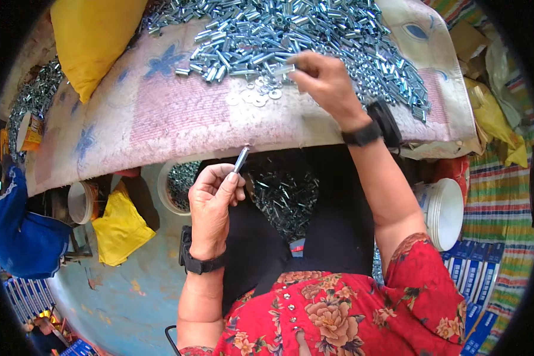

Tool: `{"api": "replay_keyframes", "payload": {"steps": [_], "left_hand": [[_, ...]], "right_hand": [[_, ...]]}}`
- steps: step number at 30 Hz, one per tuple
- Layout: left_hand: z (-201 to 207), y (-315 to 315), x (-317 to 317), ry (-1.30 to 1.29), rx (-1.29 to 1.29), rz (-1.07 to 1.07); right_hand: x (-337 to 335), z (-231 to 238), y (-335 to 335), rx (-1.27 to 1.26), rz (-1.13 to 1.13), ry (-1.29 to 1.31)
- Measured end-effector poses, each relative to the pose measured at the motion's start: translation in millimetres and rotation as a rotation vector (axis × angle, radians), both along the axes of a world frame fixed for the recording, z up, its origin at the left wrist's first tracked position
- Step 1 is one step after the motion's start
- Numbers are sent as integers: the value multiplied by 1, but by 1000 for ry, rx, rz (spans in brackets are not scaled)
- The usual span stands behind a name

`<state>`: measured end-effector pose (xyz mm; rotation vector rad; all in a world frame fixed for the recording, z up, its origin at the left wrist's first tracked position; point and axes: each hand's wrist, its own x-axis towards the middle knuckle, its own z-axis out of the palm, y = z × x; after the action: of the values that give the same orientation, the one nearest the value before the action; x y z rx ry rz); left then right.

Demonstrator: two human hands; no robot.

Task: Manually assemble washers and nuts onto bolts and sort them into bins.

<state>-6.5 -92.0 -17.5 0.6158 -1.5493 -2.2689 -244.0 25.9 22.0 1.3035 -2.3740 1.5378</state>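
Note:
A slim metal bolt (241, 159) points up and slightly right from my left hand (215, 193), pinched between thumb and fingers just past the table's front edge. My right hand (326, 86), a little blurred, has its thumb and forefinger closed on a short metal sleeve (284, 70). That hand is over the near side of a large heap of metal sleeves (243, 44), on the cloth-covered table (213, 121). Several flat washers (258, 98) lie scattered below it. Small nuts (368, 92) are mixed into the heap's right side.
More metal parts (293, 204) lie between my legs. A tub of small parts (167, 190) stands left of them. A yellow sack (95, 41) rests on the table. White buckets (446, 213) and blue-white boxes (477, 267) are at the right; a yellow cloth (121, 228) hangs left.

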Motion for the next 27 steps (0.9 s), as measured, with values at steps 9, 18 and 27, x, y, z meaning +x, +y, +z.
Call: {"api": "replay_keyframes", "payload": {"steps": [9, 18, 27], "left_hand": [[10, 35, -12, 33, -37, -180], [16, 48, -8, 87, -83, -238], [26, 53, -13, 117, -66, -243]], "right_hand": [[85, 4, 83, -136, 227, -608], [98, -3, 95, -183, 344, -666], [103, -5, 89, -193, 353, -786]]}}
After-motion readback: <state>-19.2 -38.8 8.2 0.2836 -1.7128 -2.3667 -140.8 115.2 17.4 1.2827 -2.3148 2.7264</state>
